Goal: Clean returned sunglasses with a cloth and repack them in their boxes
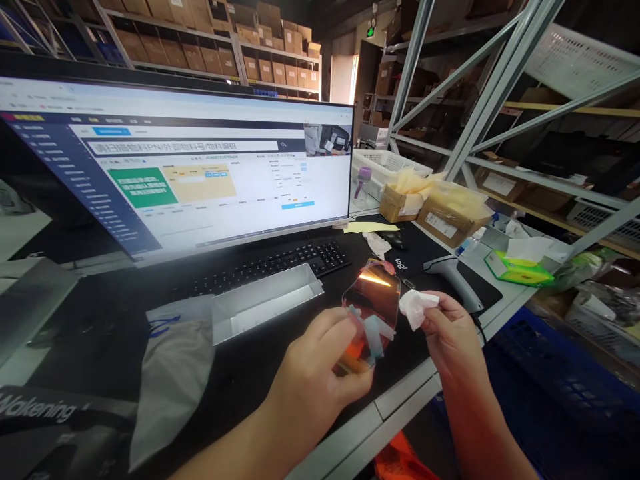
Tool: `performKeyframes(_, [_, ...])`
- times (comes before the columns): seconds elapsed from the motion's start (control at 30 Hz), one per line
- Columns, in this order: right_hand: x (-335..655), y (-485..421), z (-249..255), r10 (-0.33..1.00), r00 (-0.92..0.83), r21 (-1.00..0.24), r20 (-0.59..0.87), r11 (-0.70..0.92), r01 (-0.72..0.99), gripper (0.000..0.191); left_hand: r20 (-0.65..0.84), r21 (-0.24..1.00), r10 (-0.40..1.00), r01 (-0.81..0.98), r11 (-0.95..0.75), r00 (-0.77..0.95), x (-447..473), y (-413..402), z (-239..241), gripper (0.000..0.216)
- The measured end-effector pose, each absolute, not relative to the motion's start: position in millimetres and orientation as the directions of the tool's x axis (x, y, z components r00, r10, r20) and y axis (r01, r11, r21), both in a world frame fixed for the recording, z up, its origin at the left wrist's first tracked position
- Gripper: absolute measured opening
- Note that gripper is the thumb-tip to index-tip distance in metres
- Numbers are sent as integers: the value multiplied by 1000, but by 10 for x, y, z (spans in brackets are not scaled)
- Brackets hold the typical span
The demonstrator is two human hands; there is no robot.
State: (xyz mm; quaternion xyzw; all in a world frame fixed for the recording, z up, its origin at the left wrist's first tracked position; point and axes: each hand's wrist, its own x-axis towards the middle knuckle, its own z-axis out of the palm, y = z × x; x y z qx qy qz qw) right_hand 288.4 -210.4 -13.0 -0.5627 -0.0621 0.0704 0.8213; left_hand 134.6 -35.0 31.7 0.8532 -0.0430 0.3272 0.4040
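The left hand (320,373) holds an orange tinted lens (375,293) above the front part of the desk (395,399). Its fingers (336,325) are clenched on the lower edge of the lens, where some pale film tabs (373,331) stick out. The right hand (450,337) is at 3 o'clock of the lens, and its fingers pinch a small white cloth (417,308), which is just beside the lens rim.

The step in hand seems to be wiping the lens. In my judgement it is better to grip only at the rim and the tabs, so that no fingerprint comes on the surface, and to press lightly with a clean fold of the cloth.

For room: the scanner (453,277) lies near, at 1 o'clock of the right hand, and the metal tray (265,300) is at 9 o'clock of the lens, with its sharp-looking corner toward it. The keyboard (270,263) is at 10 o'clock. The desk edge is at 5 o'clock, close below the hands. A dropped lens could slide off there, so the hands are better kept over the dark mat.
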Motion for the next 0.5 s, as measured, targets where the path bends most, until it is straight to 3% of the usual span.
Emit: performKeyframes(0.5, [2628, -1998, -124, 289, 956, -934, -44, 328, -143, 26, 617, 619, 152, -357, -700, 772, 1339, -341, 271, 41])
